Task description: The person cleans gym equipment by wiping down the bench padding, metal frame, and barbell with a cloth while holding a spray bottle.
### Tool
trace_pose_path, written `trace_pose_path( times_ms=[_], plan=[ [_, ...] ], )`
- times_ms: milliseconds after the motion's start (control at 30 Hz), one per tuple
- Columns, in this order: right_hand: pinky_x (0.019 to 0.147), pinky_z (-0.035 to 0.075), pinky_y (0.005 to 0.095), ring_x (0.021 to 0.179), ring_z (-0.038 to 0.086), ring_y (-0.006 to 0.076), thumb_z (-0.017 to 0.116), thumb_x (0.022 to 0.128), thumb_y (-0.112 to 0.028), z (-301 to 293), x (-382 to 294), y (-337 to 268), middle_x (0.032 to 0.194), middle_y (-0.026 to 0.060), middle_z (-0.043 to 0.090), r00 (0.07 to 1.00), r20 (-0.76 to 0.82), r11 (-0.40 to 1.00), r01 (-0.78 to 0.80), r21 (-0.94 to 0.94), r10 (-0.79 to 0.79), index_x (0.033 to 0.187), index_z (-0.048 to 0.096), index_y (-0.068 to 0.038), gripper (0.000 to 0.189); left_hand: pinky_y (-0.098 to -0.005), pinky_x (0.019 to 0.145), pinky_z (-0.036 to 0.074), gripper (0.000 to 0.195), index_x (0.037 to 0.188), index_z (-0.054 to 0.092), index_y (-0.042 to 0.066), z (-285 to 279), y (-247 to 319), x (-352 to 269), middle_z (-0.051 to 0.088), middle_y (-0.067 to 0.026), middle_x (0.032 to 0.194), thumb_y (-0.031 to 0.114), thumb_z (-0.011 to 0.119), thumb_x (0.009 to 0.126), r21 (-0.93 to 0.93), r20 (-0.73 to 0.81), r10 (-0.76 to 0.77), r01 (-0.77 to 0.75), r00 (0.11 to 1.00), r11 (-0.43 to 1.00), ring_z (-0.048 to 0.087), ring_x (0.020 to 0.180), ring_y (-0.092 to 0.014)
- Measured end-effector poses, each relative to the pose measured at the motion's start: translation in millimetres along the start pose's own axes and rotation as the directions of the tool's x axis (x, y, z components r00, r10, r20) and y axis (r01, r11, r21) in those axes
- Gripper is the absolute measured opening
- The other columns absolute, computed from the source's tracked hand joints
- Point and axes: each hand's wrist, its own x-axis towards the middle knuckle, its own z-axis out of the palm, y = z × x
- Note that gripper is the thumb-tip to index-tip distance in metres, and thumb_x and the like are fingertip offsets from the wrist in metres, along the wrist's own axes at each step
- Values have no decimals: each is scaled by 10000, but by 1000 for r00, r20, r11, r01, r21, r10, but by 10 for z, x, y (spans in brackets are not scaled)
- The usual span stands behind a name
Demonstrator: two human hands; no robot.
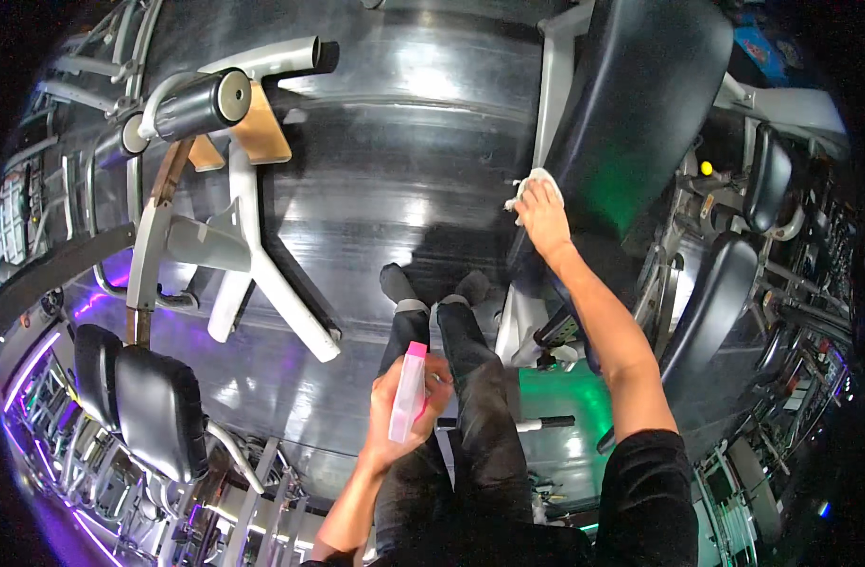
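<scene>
My left hand (390,404) grips a spray bottle (407,407) with a pink nozzle and a whitish translucent head, held low in front of my legs. Most of the bottle's body is hidden below the hand. Out to the right, my right hand (540,211) presses a white cloth (542,178) against the near side edge of a black padded bench (631,106). The fingers lie spread over the cloth, and a ragged bit of it sticks out to the left. A green reflection shines on the lower part of the pad.
To the left stands a grey-framed exercise machine (244,191) with roller pads (204,104) and a black seat pad (156,411). More machines with black pads (712,305) line the right side. Between them runs a dark, shiny floor (361,163), where my feet stand.
</scene>
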Motion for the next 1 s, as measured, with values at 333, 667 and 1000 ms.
trace_pose_path(
  times_ms=[333,667,1000],
  plan=[
    [1127,131,449,1273,351,258,448,905,-249,928,-422,-935,1220,47,515,948,318,995,9,-99,24,1151,612,-156,310,-259,632,489,184,926,578,-7,-66,-506,22,629,-59,811,3,670,766,68,66,-40,36,997,997,608,674,-123],
    [1117,135,434,1256,381,229,515,856,-238,1591,-937,-1403,1176,13,550,971,237,996,47,-71,-29,1090,647,-185,274,-271,634,497,189,961,558,-17,-101,-811,69,629,-91,820,18,643,795,223,176,-108,68,978,972,611,681,-140],
    [1109,194,380,1173,449,174,555,785,-195,1733,-1474,-1437,1086,-23,591,997,59,999,48,-16,-47,886,700,-174,178,-263,597,486,225,1010,548,-30,-3,-877,-3,622,-98,802,74,630,827,270,278,-110,32,954,962,615,665,-153]
  ],
)
